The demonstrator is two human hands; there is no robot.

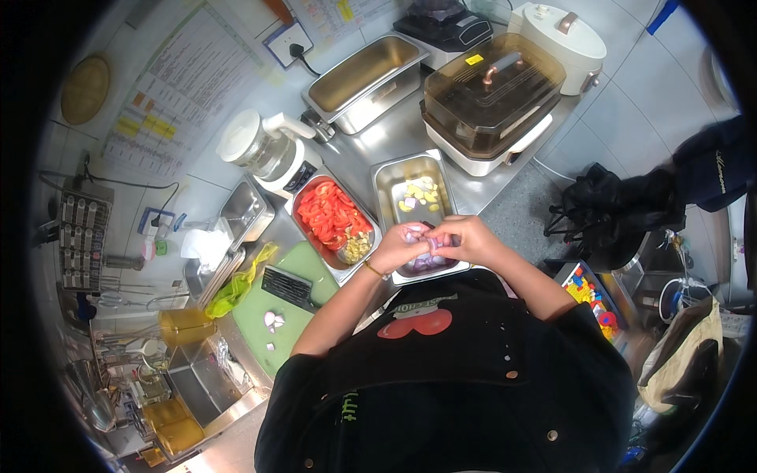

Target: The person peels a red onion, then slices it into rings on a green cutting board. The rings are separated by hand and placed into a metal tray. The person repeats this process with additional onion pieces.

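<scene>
Both hands meet over the near half of a stainless steel pan (378, 183). My left hand (397, 248) is cupped around pieces of red onion (412, 236). With bent fingertips, my right hand (473, 237) pinches a piece of onion (436, 243) against the left fingers. Loose purple onion pieces (429, 261) lie in the pan below the hands, and pale yellow slices (423, 190), perhaps ginger or garlic, lie at its far end. Left of it, a second steel pan (372, 227) holds sliced red tomatoes (331, 214) and chopped garlic (356, 247).
A dark-bladed cleaver (287, 287) and onion pieces (273, 321) lie on a green cutting board (251, 331), beside a yellow-green plastic bag (236, 287). Behind stand a glass kettle (266, 151), a deep steel pan (366, 83) and a lidded electric cooker (491, 100). A sink (204, 378) is at left.
</scene>
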